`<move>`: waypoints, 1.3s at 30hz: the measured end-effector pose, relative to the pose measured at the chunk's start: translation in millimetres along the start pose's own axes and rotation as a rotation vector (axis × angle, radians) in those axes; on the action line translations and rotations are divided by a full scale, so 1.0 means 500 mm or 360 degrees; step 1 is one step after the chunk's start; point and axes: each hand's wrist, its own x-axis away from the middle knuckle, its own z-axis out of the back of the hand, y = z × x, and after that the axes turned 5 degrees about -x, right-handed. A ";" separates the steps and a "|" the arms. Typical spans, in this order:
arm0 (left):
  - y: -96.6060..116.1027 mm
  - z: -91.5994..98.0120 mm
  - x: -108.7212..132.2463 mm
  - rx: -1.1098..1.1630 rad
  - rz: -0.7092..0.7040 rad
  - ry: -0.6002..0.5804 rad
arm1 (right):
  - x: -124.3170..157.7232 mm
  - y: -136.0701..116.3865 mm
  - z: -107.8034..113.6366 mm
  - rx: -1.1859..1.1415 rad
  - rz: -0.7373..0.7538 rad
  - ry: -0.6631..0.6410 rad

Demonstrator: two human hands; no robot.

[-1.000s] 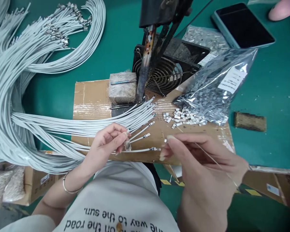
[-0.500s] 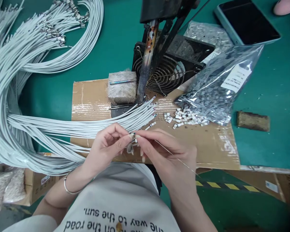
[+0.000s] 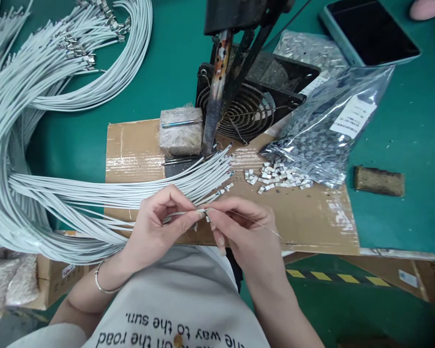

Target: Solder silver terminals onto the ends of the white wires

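Observation:
My left hand (image 3: 159, 227) is closed, thumb and forefinger pinching the end of a white cable (image 3: 176, 213). Against its fingertips, my right hand (image 3: 248, 232) is pinched shut at the cable's tip, with a small white-and-silver connector (image 3: 208, 219) partly showing below the fingers. A thin wire (image 3: 263, 225), like solder wire, trails from the right hand over its back. Just beyond the hands lies a bundle of white cables (image 3: 148, 189), their tips fanned out to the right. Several loose connectors (image 3: 284, 174) are heaped on the cardboard (image 3: 311, 217).
A soldering iron (image 3: 217, 92) on a black stand slants down in front of a fan (image 3: 242, 113). Left of it sits a wrapped block (image 3: 181, 137). A bag of connectors (image 3: 322, 140), a phone (image 3: 371, 31) and a brown sponge (image 3: 379, 181) lie to the right. Coiled cables (image 3: 7, 145) fill the left.
Both hands have shifted slightly, with the fingertips a little lower. The white cable in my left hand now shows plainly. My right hand has turned, and the thin wire has moved with it.

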 end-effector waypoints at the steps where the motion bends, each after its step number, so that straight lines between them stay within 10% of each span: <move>1: 0.004 0.000 0.001 -0.0040 0.0000 -0.0010 | -0.003 -0.003 0.003 -0.0034 -0.0056 -0.0034; 21: 0.016 -0.027 0.000 -0.0265 0.0036 0.0204 | 0.008 -0.017 -0.013 0.0205 0.0123 0.0152; 29: 0.006 -0.014 -0.011 0.0128 0.0133 0.0057 | 0.023 0.032 -0.042 0.0637 0.0900 0.0424; 39: 0.011 -0.019 -0.008 -0.0239 -0.0010 0.0193 | 0.011 0.003 -0.022 0.0167 0.0393 0.0165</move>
